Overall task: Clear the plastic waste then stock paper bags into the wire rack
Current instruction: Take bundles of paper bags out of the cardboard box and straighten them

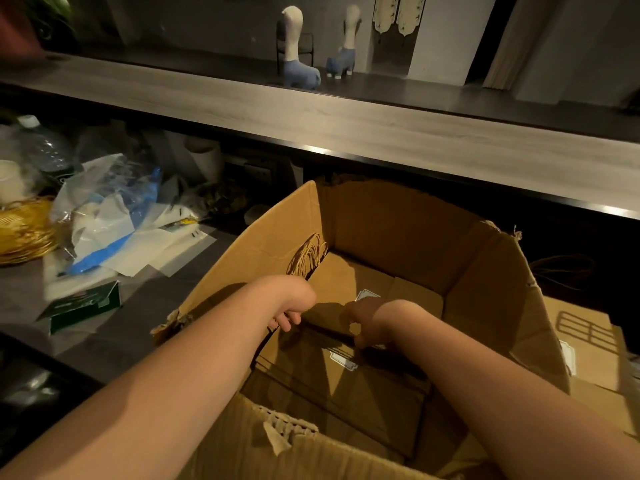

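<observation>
Inside the open brown cardboard box, my left hand and right hand curl onto flat brown paper bags directly beneath, grip unclear

Shop counter area: long wooden bar top, cardboard stock box, plastic packaging.

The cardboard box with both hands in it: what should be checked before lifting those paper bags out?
1. Left hand grips the paper bags: cannot tell, its fingers curl at the stack's edge.
2. Right hand grips the stack: cannot tell, shadowed.
3. Cardboard box flaps open: ok.
4. Plastic waste cleared from the counter: not ok, still piled on the left.
5. Wire rack in sight: not ok, none visible.
</observation>
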The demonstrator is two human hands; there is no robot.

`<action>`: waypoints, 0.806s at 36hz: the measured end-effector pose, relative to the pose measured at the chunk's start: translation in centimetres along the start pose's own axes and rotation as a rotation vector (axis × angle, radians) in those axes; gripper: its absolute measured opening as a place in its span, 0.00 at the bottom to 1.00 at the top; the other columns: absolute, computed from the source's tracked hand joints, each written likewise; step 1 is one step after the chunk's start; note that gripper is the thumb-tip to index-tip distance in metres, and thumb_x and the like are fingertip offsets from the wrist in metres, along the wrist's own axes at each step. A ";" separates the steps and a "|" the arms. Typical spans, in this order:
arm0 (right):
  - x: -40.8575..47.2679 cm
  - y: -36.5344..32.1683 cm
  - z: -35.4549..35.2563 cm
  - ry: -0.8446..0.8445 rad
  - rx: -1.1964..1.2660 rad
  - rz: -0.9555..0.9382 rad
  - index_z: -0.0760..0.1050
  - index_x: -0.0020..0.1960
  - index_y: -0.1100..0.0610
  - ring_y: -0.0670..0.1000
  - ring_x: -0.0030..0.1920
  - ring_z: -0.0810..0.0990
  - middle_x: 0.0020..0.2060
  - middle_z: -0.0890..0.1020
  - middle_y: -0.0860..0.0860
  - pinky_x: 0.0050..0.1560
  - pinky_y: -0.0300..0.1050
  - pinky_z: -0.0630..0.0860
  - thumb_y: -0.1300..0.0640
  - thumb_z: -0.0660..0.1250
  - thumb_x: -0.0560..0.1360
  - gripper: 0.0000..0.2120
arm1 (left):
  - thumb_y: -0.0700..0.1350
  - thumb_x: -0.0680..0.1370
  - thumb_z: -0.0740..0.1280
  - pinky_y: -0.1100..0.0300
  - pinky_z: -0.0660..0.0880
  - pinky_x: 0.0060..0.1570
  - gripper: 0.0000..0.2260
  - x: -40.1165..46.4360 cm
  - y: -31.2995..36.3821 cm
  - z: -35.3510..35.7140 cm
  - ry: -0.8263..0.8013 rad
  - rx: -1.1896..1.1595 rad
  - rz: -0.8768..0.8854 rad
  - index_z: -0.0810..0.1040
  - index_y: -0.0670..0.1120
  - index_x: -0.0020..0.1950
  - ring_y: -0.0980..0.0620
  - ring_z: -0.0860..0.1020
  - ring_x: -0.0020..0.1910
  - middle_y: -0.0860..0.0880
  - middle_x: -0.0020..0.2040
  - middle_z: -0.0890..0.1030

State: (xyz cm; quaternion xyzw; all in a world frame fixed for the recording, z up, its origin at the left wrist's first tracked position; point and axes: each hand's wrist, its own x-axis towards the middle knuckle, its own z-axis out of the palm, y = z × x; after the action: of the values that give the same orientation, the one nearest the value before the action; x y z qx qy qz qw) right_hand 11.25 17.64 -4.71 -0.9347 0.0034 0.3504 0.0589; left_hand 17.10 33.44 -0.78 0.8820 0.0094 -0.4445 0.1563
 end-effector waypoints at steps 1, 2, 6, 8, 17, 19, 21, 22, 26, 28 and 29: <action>-0.3 0.1 -0.6 -0.008 0.019 0.004 0.67 0.70 0.52 0.54 0.60 0.75 0.63 0.74 0.53 0.60 0.50 0.75 0.53 0.68 0.76 0.24 | 0.50 0.79 0.58 0.49 0.73 0.62 0.16 -0.2 -0.1 0.0 -0.001 0.003 0.012 0.74 0.44 0.61 0.48 0.78 0.57 0.46 0.55 0.81; -0.7 0.2 -1.2 -0.006 0.024 0.006 0.68 0.68 0.52 0.54 0.57 0.75 0.60 0.75 0.53 0.58 0.49 0.75 0.53 0.67 0.77 0.21 | 0.49 0.79 0.58 0.50 0.74 0.62 0.14 -0.4 -0.1 -0.1 -0.006 0.007 0.030 0.75 0.44 0.60 0.49 0.79 0.55 0.47 0.53 0.81; -2.5 0.8 -3.3 0.074 0.063 0.021 0.70 0.67 0.52 0.53 0.54 0.76 0.56 0.75 0.53 0.55 0.48 0.75 0.53 0.62 0.80 0.16 | 0.47 0.79 0.59 0.55 0.76 0.53 0.09 -0.6 -0.3 -0.1 -0.020 0.019 0.078 0.78 0.46 0.53 0.52 0.81 0.48 0.49 0.47 0.82; -3.3 1.1 -4.2 0.157 0.101 0.026 0.70 0.67 0.51 0.53 0.53 0.76 0.55 0.75 0.53 0.53 0.48 0.75 0.54 0.59 0.81 0.15 | 0.48 0.79 0.60 0.54 0.77 0.54 0.10 -0.7 -0.4 0.0 -0.023 0.024 0.093 0.79 0.46 0.54 0.52 0.82 0.47 0.49 0.46 0.83; -7.0 1.4 -7.2 0.411 0.232 -0.070 0.72 0.67 0.54 0.51 0.54 0.79 0.58 0.79 0.52 0.56 0.47 0.77 0.56 0.57 0.83 0.14 | 0.73 0.67 0.63 0.41 0.63 0.70 0.45 -2.5 1.2 0.5 -0.324 -0.495 0.299 0.55 0.54 0.78 0.38 0.67 0.71 0.40 0.75 0.64; -7.5 0.8 -7.3 0.387 0.295 -0.143 0.72 0.68 0.53 0.50 0.54 0.78 0.58 0.79 0.50 0.54 0.44 0.75 0.55 0.57 0.83 0.15 | 0.73 0.65 0.65 0.36 0.60 0.70 0.42 -2.3 1.6 0.6 -0.411 -0.712 0.351 0.64 0.55 0.74 0.38 0.70 0.69 0.41 0.71 0.70; -7.7 0.2 -7.3 0.326 0.376 -0.230 0.76 0.62 0.53 0.49 0.45 0.79 0.48 0.80 0.49 0.45 0.42 0.74 0.55 0.59 0.82 0.12 | 0.67 0.70 0.66 0.37 0.68 0.64 0.28 -2.8 1.8 0.5 -0.407 -0.914 0.362 0.73 0.51 0.63 0.37 0.76 0.62 0.41 0.64 0.77; -7.6 -0.1 -7.3 0.286 0.417 -0.266 0.77 0.57 0.52 0.49 0.41 0.78 0.43 0.80 0.49 0.42 0.43 0.74 0.55 0.60 0.81 0.09 | 0.62 0.74 0.66 0.39 0.72 0.60 0.20 -3.1 1.8 0.4 -0.387 -0.973 0.358 0.74 0.50 0.59 0.37 0.78 0.59 0.40 0.60 0.79; -6.7 -0.1 -6.5 0.106 0.534 -0.316 0.75 0.60 0.48 0.53 0.53 0.80 0.53 0.80 0.51 0.56 0.54 0.80 0.50 0.64 0.79 0.10 | 0.42 0.80 0.58 0.42 0.79 0.52 0.12 -3.0 1.2 0.1 -0.265 -1.005 0.276 0.72 0.41 0.62 0.39 0.81 0.52 0.37 0.57 0.79; -6.2 0.4 -6.3 0.046 0.593 -0.303 0.74 0.62 0.48 0.50 0.55 0.81 0.56 0.80 0.51 0.57 0.52 0.80 0.51 0.63 0.80 0.11 | 0.40 0.80 0.57 0.46 0.81 0.43 0.13 -3.1 1.0 0.0 -0.208 -0.995 0.238 0.70 0.40 0.64 0.41 0.82 0.48 0.37 0.53 0.80; -6.0 0.7 -6.3 0.038 0.627 -0.286 0.74 0.61 0.48 0.49 0.55 0.81 0.57 0.79 0.51 0.54 0.48 0.80 0.51 0.62 0.80 0.10 | 0.39 0.80 0.58 0.48 0.81 0.40 0.13 -3.1 1.0 -0.1 -0.177 -0.977 0.237 0.70 0.41 0.64 0.42 0.83 0.46 0.37 0.51 0.80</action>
State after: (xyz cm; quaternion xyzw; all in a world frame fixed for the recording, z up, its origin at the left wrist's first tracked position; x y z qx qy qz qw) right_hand 10.78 16.00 3.88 -0.8685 -0.0192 0.3031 0.3918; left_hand 15.45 32.87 1.97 0.6597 0.1029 -0.4405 0.6001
